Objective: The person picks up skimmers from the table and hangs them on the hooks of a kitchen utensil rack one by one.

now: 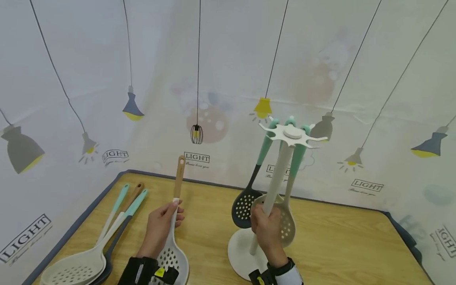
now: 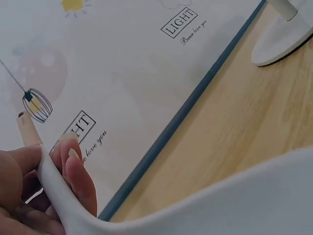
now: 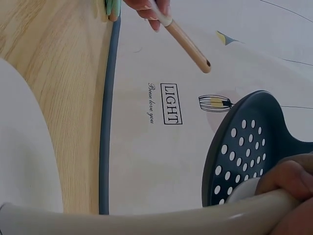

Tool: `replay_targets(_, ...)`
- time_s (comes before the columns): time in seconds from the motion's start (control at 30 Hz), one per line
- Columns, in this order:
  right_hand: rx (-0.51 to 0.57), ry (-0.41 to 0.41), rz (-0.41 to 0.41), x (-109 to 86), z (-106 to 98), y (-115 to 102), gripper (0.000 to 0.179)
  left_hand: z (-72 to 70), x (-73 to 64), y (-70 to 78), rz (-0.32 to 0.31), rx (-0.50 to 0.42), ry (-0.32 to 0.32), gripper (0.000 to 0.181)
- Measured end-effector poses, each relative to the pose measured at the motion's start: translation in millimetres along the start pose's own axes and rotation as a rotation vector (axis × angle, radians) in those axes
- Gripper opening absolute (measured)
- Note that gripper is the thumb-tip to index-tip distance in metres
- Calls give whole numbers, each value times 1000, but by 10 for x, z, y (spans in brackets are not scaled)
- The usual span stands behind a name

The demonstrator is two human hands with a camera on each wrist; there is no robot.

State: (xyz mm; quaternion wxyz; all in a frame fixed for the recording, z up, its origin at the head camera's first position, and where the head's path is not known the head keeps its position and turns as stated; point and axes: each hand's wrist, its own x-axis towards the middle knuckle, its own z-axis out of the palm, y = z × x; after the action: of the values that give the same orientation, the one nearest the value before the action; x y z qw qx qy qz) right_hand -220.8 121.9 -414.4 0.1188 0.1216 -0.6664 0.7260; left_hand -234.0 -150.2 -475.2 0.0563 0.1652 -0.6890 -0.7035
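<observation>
A white slotted skimmer [image 1: 179,256] with a wooden handle end is held by my left hand [image 1: 160,225], thumb and fingers around its white shaft just below the wood. Its handle points up and its perforated head hangs low, near the table's front. My right hand [image 1: 265,229] grips the cream pole of a utensil stand [image 1: 276,184], above the round white base [image 1: 244,255]. From the stand's white hook ring [image 1: 293,134] hang several mint-handled utensils, among them a dark skimmer [image 1: 246,206] and a beige slotted spoon [image 1: 287,225]. The right hand partly hides the hanging heads.
At the left of the wooden table [image 1: 342,245] lies a pile of utensils with mint and wooden handles, a white skimmer [image 1: 73,267] on top and a dark one [image 1: 110,253] beneath. A dark edge borders the table. Behind it hangs a lamp-printed cloth [image 1: 235,59].
</observation>
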Motion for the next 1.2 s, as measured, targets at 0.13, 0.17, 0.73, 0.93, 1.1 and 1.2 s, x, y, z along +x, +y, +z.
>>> replay_targets(0.13, 31, -3, -9, -13, -7, -4, 37, 80, -95, 136, 69, -15, -33, 50)
replay_targets(0.17, 36, -1, -14, -16, -6, -5, 37, 92, -119, 170, 87, -17, -40, 49)
replay_targets(0.73, 36, -35, -55, 13, 51, 16, 38, 251, -480, 710, 313, -90, -24, 39)
replay_targets(0.93, 21, -6, -35, 1, 14, 24, 38, 335, -610, 812, 379, -126, -40, 38)
replay_targets(1.1, 26, -17, -57, -4, 16, 42, 39, 393, -684, 929, 388, -143, -30, 40)
replay_targets(1.2, 25, -15, -70, -6, 17, 45, 39, 442, -712, 997, 403, -176, -54, 40)
